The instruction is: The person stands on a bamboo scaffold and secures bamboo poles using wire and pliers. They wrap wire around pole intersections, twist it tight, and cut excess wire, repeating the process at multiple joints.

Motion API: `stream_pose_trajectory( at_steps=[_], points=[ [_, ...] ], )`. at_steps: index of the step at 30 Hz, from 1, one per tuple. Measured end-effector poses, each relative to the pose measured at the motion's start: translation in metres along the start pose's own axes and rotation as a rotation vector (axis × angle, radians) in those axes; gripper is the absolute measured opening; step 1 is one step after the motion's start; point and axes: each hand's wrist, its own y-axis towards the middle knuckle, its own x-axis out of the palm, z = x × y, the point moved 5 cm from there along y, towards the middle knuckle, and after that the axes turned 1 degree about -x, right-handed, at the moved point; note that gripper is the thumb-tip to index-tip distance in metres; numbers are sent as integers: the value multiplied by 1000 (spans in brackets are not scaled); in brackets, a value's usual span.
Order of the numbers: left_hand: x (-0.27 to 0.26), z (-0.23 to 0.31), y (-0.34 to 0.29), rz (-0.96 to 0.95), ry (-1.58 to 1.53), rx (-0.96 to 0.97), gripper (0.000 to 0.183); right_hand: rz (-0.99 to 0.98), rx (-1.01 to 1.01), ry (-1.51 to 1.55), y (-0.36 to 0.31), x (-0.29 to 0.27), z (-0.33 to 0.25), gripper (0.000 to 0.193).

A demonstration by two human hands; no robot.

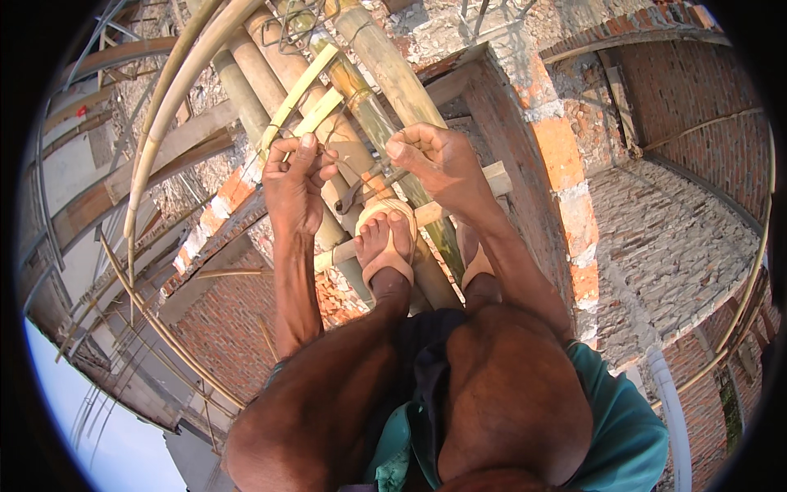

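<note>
Running beneath both hands (291,184) (447,172), bamboo poles (392,74), dark tool (348,199) between hands

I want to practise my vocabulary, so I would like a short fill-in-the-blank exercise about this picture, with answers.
1. The sandals stand on round poles made of ____.
2. The pale split strips are nearer to the person's ____ hand than to the right hand.
3. The wall at the upper right is built of reddish ____.
4. The sky at the lower left is ____.

Answers: bamboo; left; bricks; blue.
</note>
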Motion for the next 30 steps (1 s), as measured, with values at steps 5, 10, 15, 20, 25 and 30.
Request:
stream_pose_trajectory(
  at_steps=[5,10,15,20,25,30],
  points=[
    [-14,1,10,59,-114,-3,12,52,-13,-200,7,-11,2,40],
    [-25,-1,10,129,-127,2,12,77,-64,-343,16,-18,3,36],
    [-42,11,6,170,-185,90,13,146,-517,-732,33,-8,8,24],
    [-69,24,3,318,-164,129,10,87,-776,-957,96,9,17,24],
    [-64,20,1,211,-229,137,14,94,-949,-1168,164,23,6,22],
    [-55,17,0,203,-220,103,13,-12,-947,-1427,182,28,21,23]
  ],
)
